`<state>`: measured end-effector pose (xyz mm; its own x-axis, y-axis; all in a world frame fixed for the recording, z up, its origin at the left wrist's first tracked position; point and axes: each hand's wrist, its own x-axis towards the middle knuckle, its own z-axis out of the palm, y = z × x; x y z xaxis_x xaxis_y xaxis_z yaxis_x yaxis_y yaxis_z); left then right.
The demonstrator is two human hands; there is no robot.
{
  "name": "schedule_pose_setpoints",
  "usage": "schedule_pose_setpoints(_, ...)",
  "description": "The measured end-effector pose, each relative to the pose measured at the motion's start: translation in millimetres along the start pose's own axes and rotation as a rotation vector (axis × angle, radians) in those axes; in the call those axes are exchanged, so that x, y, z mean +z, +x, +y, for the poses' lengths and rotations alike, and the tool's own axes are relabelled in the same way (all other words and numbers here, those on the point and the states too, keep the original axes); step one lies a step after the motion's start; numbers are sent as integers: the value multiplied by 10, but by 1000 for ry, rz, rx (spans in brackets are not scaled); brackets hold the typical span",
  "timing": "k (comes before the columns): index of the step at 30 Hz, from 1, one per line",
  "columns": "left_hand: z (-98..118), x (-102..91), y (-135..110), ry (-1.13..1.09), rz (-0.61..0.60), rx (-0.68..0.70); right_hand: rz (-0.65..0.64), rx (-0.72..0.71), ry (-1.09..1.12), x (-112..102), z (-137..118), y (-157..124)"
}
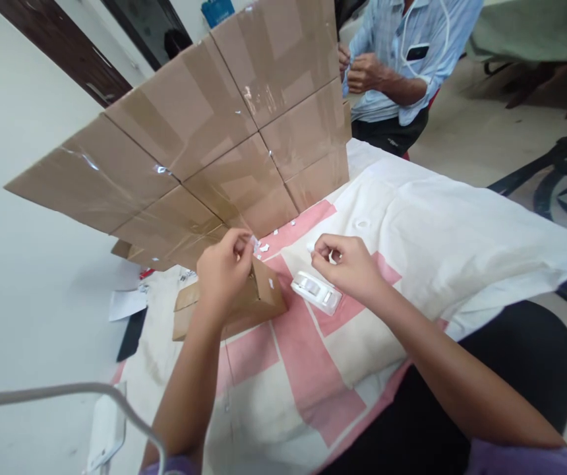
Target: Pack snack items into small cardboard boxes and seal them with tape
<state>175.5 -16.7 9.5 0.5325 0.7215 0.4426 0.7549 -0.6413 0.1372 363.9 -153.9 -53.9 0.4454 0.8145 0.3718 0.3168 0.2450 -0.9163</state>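
Observation:
My left hand [225, 267] is closed in a pinch above a small cardboard box [264, 290]. A clear, whitish scrap shows at its fingertips; whether the fingers grip it I cannot tell. My right hand [347, 262] is also pinched, with a small white piece [310, 246] at its fingertips. Just below that hand, a white tape dispenser [316, 292] lies on the pink and white cloth [308, 382]. Small white scraps [264, 248] are scattered between the hands. Behind them stands a large cardboard panel [234, 178] divided into squares, with shiny tape on it.
Across the table sits a person in a light blue shirt [377, 39], hands together near the panel's right edge. A white sheet [426, 218] covers the table's right side. At lower left are a grey cable [56, 394] and a white device [108, 422]. Paper [126, 305] lies by the wall.

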Motion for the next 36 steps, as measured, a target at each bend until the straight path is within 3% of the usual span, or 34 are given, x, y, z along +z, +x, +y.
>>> schedule_pose_setpoints(2,50,106,380,132,-152,-15,44,-3,11,-96,-27,21)
schedule_pose_setpoints(5,114,447,899,412,-469,-33,87,-15,31,-217,-81,31)
schedule_pose_setpoints(8,152,838,1214,506,-622,-51,140,-52,44,-333,-114,41)
schedule_pose_setpoints(13,266,1287,1439,592,-774,-95,245,-83,54,-561,-122,74)
schedule_pose_setpoints(20,560,1719,1519,606,-748,-8,334,-70,90,-787,-156,76)
schedule_pose_setpoints(28,571,1852,1409,578,-756,16,354,-69,113,-847,-163,72)
schedule_pose_setpoints(36,538,1704,1504,463,-889,-44,327,-69,104,-821,-174,64)
